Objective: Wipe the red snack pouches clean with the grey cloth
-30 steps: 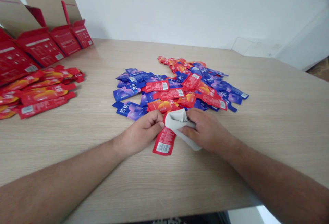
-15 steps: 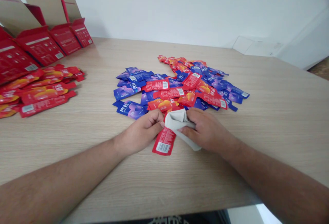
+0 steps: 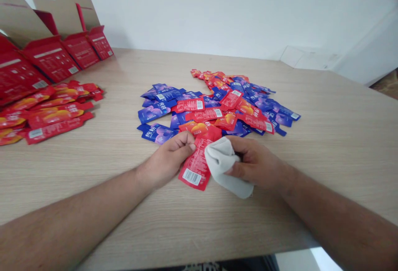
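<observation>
Left hand (image 3: 169, 157): fingers curled together at the upper edge of a red foil sachet (image 3: 194, 167); whether they pinch it cannot be told.
Right hand (image 3: 253, 164): thumb and fingers pressed together, pinching a crumpled pale grey cloth (image 3: 221, 165).
Sachet position: on a light wood-grain table (image 3: 326, 146), between both hands, cloth touching its right edge.
Nearby stock: a loose heap of red and blue sachets (image 3: 217, 107), just beyond the hands.
Containers: a row of open red cardboard cartons (image 3: 51, 57), flaps raised, contents hidden.
Beside containers: overlapping red sachets (image 3: 52, 115) on the table.
</observation>
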Available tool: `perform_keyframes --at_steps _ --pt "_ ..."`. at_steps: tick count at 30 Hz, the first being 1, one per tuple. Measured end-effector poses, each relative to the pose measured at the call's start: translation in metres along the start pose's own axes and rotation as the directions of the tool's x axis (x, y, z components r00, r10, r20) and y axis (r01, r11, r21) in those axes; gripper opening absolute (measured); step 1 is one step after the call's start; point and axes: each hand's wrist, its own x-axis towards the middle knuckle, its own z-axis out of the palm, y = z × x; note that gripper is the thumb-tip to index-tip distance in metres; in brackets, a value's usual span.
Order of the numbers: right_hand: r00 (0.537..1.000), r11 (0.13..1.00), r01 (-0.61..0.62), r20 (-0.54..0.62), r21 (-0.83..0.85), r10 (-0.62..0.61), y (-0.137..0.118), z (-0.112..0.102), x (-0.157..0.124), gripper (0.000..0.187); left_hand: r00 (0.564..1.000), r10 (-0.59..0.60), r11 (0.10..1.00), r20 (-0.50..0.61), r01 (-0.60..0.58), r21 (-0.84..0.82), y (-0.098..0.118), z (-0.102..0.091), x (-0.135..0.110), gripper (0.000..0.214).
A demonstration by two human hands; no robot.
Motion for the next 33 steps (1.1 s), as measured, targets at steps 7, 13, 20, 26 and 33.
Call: perform_keyframes --at_steps 7,13,20,26,33 --pt "0.973 0.930 -0.013 -0.212 0.367 0.097 0.009 -0.002 -0.008 0.034 0.990 -0.132 0.968 -0.041 0.120 -0.221 0.011 0.009 -0.006 0.017" --pt "0.988 0.998 0.053 -0.149 0.020 -0.050 0.008 0.001 -0.002 0.036 0.892 -0.360 0.880 0.272 0.422 -0.216 0.016 0.006 -0.011 0.012" --pt "0.983 0.982 0.180 -0.037 -0.058 -0.182 -0.002 0.011 -0.003 0.026 0.716 -0.502 0.726 0.486 0.654 -0.214 0.015 0.005 -0.015 0.007" --pt "0.990 0.993 0.093 -0.097 -0.079 -0.101 -0.007 0.011 -0.004 0.025 0.841 -0.447 0.834 0.306 0.515 -0.197 0.009 0.014 -0.017 0.016" --pt "0.958 0.977 -0.192 -0.234 -0.098 0.164 0.001 -0.002 -0.001 0.042 0.998 -0.059 0.994 0.007 0.059 -0.096 0.000 0.015 -0.008 0.024"
